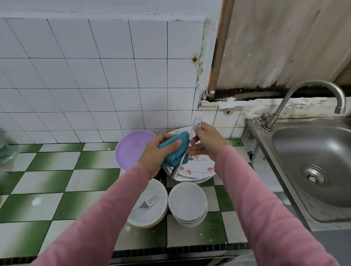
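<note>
A fork (pixel 197 121) is pinched below its prongs by the right hand (pixel 208 140), prongs toward 12 o'clock. A cloth (pixel 175 148) is gripped round its handle by the left hand (pixel 155 153).

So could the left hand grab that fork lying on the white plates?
Probably not yet. The fork lies bare on top of the white plates, close to that arm, but the left hand grips the blue cloth, so it would likely have to let go first.
</note>
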The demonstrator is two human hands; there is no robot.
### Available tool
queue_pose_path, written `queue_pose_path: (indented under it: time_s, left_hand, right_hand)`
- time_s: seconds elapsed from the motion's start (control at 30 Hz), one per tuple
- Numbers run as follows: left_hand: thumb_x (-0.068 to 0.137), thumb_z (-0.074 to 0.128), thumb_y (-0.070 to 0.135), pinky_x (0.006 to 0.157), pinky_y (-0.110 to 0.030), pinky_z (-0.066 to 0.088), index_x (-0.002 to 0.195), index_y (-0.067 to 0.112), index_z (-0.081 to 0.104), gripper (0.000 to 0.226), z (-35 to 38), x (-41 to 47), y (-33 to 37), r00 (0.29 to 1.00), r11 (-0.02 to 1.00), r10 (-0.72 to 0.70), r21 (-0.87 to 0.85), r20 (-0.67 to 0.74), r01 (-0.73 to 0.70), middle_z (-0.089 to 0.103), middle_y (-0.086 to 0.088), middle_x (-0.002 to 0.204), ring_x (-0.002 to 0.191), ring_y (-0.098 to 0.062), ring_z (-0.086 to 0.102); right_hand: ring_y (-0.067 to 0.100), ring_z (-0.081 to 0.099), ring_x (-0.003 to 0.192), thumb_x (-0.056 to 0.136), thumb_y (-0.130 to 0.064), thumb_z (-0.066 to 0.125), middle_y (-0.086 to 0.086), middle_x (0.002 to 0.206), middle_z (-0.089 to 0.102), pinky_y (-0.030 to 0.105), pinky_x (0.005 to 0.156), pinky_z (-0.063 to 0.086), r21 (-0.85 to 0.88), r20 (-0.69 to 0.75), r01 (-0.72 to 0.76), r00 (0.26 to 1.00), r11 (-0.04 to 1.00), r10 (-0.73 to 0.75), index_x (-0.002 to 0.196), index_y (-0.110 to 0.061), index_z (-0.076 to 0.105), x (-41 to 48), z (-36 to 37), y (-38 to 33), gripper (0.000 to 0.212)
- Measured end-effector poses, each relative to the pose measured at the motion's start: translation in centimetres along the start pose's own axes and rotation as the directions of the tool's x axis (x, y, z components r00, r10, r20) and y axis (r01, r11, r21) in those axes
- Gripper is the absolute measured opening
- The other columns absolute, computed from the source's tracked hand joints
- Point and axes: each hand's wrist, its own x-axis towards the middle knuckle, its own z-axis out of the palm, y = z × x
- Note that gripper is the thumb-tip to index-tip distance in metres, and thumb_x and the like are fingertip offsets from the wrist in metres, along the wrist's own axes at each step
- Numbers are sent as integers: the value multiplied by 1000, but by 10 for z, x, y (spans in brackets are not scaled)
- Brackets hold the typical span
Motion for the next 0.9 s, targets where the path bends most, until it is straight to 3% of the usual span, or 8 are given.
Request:
queue_pose_path:
  time_s: [0.17, 0.27, 0.47, 0.6, 0.67, 0.73, 0.83, 0.9]
  left_hand:
    - [83, 73, 27, 80, -31, 56, 113, 8, 64, 37, -1, 3, 0, 997, 994, -77, -84, -1, 77, 65, -16, 113, 98, -24, 65]
    - [85, 72, 25, 76, -29, 56, 113, 9, 64, 33, -2, 4, 2, 997, 988, -82, -131, 6, 82, 66, -15, 112, 96, -23, 66]
    - [91, 66, 13, 61, -26, 57, 127, 2, 59, 38, -14, 9, -11, 975, 913, -148, -401, -164, 72, 65, -17, 115, 85, -20, 68]
    - [98, 57, 26, 73, -21, 53, 131, 2, 56, 40, -11, 10, -18, 956, 881, -210, -465, -205, 94, 63, -13, 124, 105, -16, 63]
    - [98, 56, 30, 73, -21, 53, 130, 3, 54, 41, -6, 10, -16, 938, 836, -253, -541, -235, 90, 62, -12, 127, 113, -17, 61]
    - [96, 59, 30, 69, -23, 54, 123, 4, 57, 38, -4, 12, -12, 931, 800, -265, -596, -253, 66, 63, -11, 120, 105, -18, 63]
    - [92, 62, 28, 73, -24, 51, 94, 6, 61, 22, -2, 13, -8, 961, 864, -184, -500, -205, 59, 62, -7, 97, 83, -16, 62]
    - [98, 58, 28, 74, -24, 52, 101, 4, 63, 25, 3, 9, -8, 969, 896, -163, -439, -187, 66, 68, -8, 93, 83, -13, 66]
  right_hand:
    - [17, 60, 56, 107, -24, 39, 3, 61, 60, 28, 56, 41, -131, -43, 123, 991, 984, -130, 100, -15, 54, 4, 0, 3, 19]
    - [14, 46, 59, 107, -24, 42, -1, 59, 60, 26, 57, 36, -89, -42, 167, 984, 982, -171, 94, -17, 58, 4, 3, 11, 22]
    - [11, 52, 58, 103, -9, 49, 1, 60, 65, 22, 54, 40, 440, -182, 176, 978, 881, -104, 88, -10, 56, -6, -8, 16, 17]
    - [11, 64, 62, 99, -2, 54, 13, 85, 74, 21, 57, 53, 627, -102, 70, 995, 776, -7, 101, 0, 63, -13, 11, 32, 9]
    - [11, 67, 63, 99, -1, 53, 13, 86, 75, 21, 57, 55, 632, -72, 19, 997, 775, 34, 107, 1, 61, -15, 22, 43, 11]
    - [12, 65, 61, 99, -3, 55, 11, 78, 73, 22, 57, 54, 567, -57, -4, 997, 824, 44, 95, -6, 56, -18, 31, 53, 5]
    - [12, 44, 55, 98, -8, 59, 4, 62, 54, 20, 51, 39, 416, -75, 41, 997, 908, -10, 75, -13, 48, -19, 38, 61, 26]
    - [9, 35, 52, 99, -10, 58, 1, 58, 45, 19, 49, 32, 384, -49, 69, 997, 921, -54, 73, -13, 48, -17, 40, 61, 28]
